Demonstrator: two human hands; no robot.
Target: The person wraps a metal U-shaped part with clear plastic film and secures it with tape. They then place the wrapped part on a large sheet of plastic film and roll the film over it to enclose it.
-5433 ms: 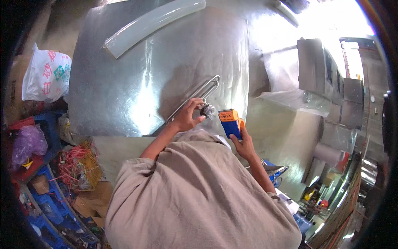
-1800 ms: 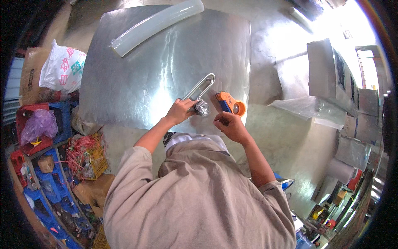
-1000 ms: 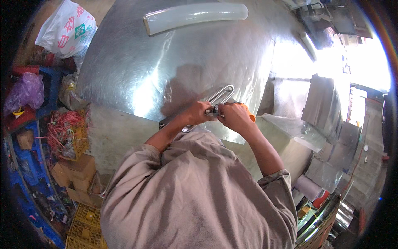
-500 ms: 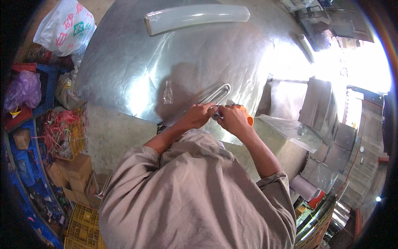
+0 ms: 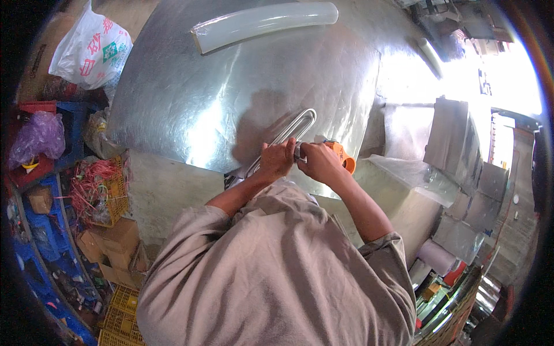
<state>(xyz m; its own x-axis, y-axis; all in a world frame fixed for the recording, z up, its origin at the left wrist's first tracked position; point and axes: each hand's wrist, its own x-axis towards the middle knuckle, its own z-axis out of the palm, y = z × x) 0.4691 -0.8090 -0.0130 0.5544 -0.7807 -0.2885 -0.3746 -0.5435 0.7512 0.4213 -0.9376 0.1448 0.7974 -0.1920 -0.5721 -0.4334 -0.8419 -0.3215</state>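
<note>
Two hands meeting over shiny sheet metal: left hand closed round bent metal rod, loop pointing to 1 o'clock; right hand gripping orange tool at rod's near end. Seemingly mid-job, fitting unfinished.

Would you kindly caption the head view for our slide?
Left hand and right hand grip a bent metal tube over a steel sheet.

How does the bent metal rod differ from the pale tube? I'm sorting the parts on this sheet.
The metal rod is thin, shiny and folded into a narrow loop; the pale tube is thick, milky and only gently curved. The left hand grips the rod; the tube lies untouched. Both rest on the metal sheet.
</note>
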